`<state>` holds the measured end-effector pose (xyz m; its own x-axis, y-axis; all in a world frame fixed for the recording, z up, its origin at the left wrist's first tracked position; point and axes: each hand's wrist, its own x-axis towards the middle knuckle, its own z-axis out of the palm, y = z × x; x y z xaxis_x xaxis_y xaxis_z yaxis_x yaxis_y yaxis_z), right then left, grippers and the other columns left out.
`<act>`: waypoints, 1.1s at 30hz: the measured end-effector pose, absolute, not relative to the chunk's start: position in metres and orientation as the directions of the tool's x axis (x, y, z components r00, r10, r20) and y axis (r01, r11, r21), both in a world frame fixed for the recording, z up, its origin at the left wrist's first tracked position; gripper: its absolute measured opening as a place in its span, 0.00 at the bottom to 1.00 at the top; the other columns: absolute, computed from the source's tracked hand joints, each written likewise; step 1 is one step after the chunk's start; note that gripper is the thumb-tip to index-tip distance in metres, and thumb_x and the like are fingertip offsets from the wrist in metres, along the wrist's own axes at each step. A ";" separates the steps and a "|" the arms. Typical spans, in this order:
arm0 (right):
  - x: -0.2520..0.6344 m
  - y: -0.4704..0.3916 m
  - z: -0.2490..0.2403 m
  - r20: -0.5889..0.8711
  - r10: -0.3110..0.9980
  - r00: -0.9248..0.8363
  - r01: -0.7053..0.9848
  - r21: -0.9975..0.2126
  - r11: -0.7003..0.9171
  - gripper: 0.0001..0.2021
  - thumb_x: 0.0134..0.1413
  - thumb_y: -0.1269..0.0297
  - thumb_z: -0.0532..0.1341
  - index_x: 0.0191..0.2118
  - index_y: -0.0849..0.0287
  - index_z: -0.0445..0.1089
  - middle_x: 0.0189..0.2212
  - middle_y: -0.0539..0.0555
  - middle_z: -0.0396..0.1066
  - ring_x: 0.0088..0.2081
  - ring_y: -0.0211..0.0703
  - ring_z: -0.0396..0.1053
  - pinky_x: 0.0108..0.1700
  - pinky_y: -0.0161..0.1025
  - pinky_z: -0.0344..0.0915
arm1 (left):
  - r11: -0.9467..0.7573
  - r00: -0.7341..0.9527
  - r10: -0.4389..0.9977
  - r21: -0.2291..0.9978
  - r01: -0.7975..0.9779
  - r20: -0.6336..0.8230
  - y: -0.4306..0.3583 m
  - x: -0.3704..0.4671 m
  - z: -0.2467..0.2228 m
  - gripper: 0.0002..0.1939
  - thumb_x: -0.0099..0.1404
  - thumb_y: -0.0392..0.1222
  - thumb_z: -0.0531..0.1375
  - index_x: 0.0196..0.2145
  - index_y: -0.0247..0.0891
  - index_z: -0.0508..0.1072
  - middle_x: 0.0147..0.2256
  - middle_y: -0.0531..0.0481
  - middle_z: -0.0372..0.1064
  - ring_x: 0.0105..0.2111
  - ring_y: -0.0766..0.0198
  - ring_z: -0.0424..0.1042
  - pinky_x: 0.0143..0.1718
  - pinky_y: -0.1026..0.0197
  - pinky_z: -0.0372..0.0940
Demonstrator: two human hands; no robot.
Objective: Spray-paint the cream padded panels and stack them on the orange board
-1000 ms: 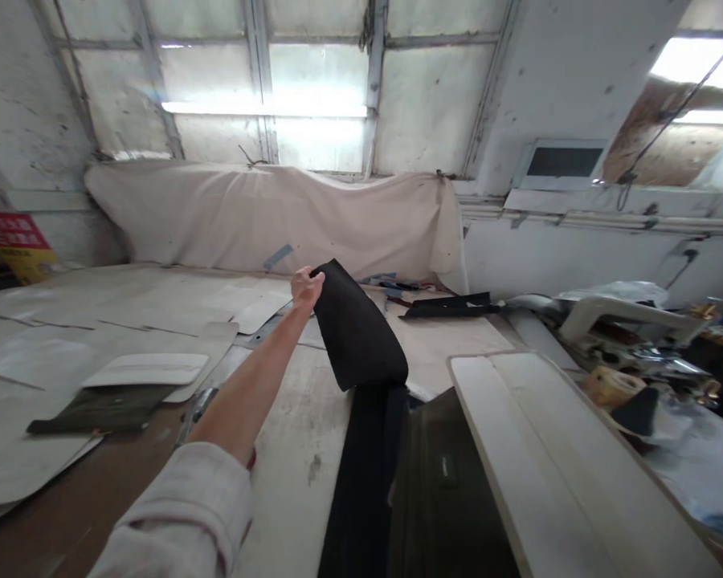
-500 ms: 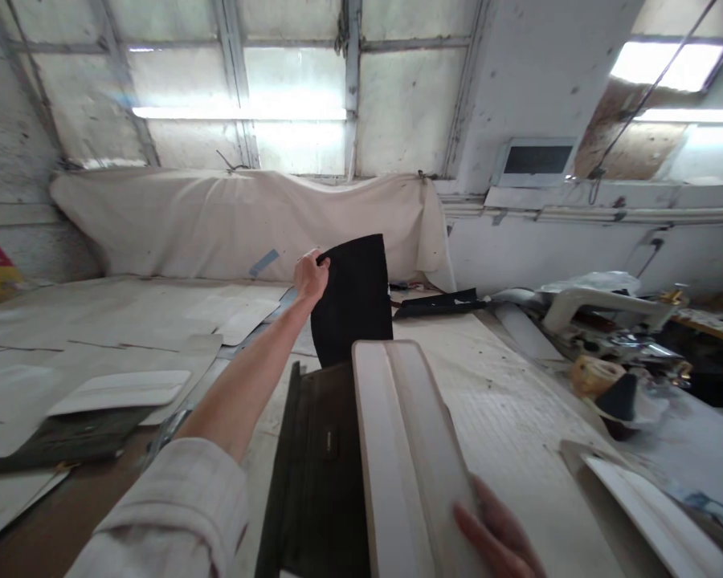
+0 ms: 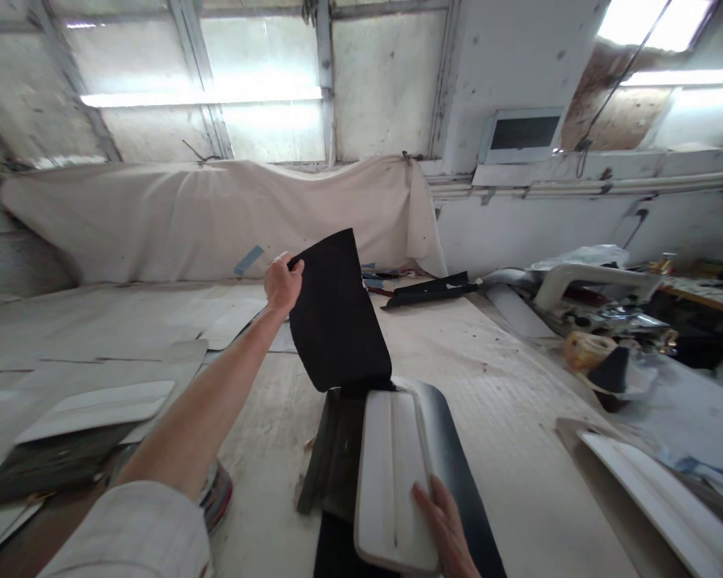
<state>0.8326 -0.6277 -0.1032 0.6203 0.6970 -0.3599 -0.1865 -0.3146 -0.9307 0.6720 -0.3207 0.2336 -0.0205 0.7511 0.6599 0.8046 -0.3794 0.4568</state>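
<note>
A black fabric sheet point(image 3: 337, 313) stands raised over the worktable, its upper left corner pinched in my left hand point(image 3: 284, 282). Its lower edge meets a dark olive fabric piece point(image 3: 343, 449) that resembles a bag part. Lying partly over that piece is a white rounded panel point(image 3: 391, 482) with a raised lengthwise strip. My right hand point(image 3: 444, 518) grips the panel near its lower right edge; the fingertips rest on its face and the underside is hidden. A larger dark, light-edged panel point(image 3: 458, 449) shows beneath it on the right. More black material point(image 3: 343, 550) lies underneath.
At left, another white panel point(image 3: 100, 409) rests on olive fabric point(image 3: 54, 461). A sewing machine point(image 3: 596, 281) and a tape roll point(image 3: 587, 351) stand at right. Folded black material point(image 3: 430, 289) lies farther back. A white panel point(image 3: 651, 498) lies at lower right.
The black sheet shows more fully, still in my left hand, and has shifted left in view. The white panel looks lower and flatter, uncovering the dark panel beneath. My right hand reaches farther over it.
</note>
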 end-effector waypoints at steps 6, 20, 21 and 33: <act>0.846 -0.615 -0.101 -0.258 0.778 0.573 -0.022 -0.954 -0.300 0.33 0.38 0.39 0.56 0.42 0.66 0.65 0.42 0.63 0.70 0.44 0.53 0.68 0.41 0.40 0.65 | -0.390 0.016 0.756 0.431 0.814 0.655 -0.322 0.668 0.226 0.15 0.58 0.46 0.50 0.37 0.37 0.71 0.36 0.44 0.72 0.38 0.56 0.69 0.40 0.58 0.61; 0.884 -0.609 -0.109 -0.100 0.831 0.546 0.406 -0.837 -0.367 0.11 0.42 0.57 0.53 0.24 0.58 0.65 0.20 0.51 0.67 0.25 0.43 0.65 0.28 0.37 0.58 | -0.377 0.016 0.749 0.407 0.832 0.662 -0.317 0.671 0.209 0.15 0.59 0.45 0.50 0.38 0.36 0.70 0.37 0.44 0.71 0.41 0.57 0.67 0.44 0.59 0.59; 0.883 -0.609 -0.109 -0.087 0.831 0.550 0.431 -0.822 -0.371 0.11 0.42 0.57 0.52 0.24 0.58 0.65 0.20 0.52 0.68 0.25 0.43 0.65 0.29 0.37 0.58 | -0.375 0.014 0.748 0.406 0.833 0.663 -0.316 0.671 0.208 0.15 0.59 0.45 0.50 0.38 0.36 0.70 0.37 0.44 0.71 0.41 0.57 0.67 0.44 0.59 0.59; 0.845 -0.600 -0.081 0.111 0.862 0.495 0.764 -0.529 -0.370 0.22 0.54 0.65 0.48 0.52 0.72 0.57 0.45 0.68 0.64 0.47 0.55 0.61 0.48 0.47 0.56 | -0.409 0.045 0.733 0.388 0.826 0.678 -0.315 0.671 0.203 0.15 0.60 0.45 0.50 0.38 0.36 0.70 0.39 0.43 0.71 0.41 0.57 0.68 0.43 0.59 0.59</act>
<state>0.8453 -0.5999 -0.0812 0.4947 0.8619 0.1113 0.7637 -0.3700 -0.5290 0.6710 -0.3150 0.2028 0.0452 0.7334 0.6783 0.8259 -0.4094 0.3876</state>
